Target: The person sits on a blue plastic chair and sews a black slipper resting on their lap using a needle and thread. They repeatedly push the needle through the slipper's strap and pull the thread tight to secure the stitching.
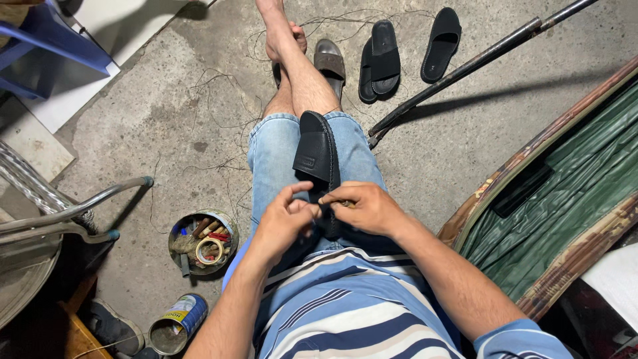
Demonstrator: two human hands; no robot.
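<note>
Lower centre of the frame: a seated person in a blue-and-white striped shirt (345, 312) and light denim shorts (276, 149) works over the lap. The left hand (282, 223) is nearly closed, thumb and forefinger pinched together at the rear edge of a black leather slip-on shoe (318, 156); what lies between those fingertips is too small to make out. The right hand (367, 207) is likewise curled, its fingertips pressed to the same edge of the shoe, possibly holding a small tool, though this cannot be confirmed. The shoe lies along the thigh, toe pointing toward the top of the frame.

Lower left: an open round tin of small tools and a tape roll (203, 242) stands on the concrete floor (166, 106), with a blue-labelled can (176, 324) below it.

Upper centre: crossed bare feet (282, 33), a brown sandal (330, 63) and a pair of black slide sandals (412, 46). A dark metal rod (478, 60) slants across the upper right; a green tarpaulin with a patterned border (565, 199) fills the right edge.

Risk, as a judgement: both hands pinch close together at one point, so a slip of any sharp implement could prick a fingertip; the shoe, balanced on the thigh, could roll off toward the floor; loose threads (219, 100) could tangle.
</note>
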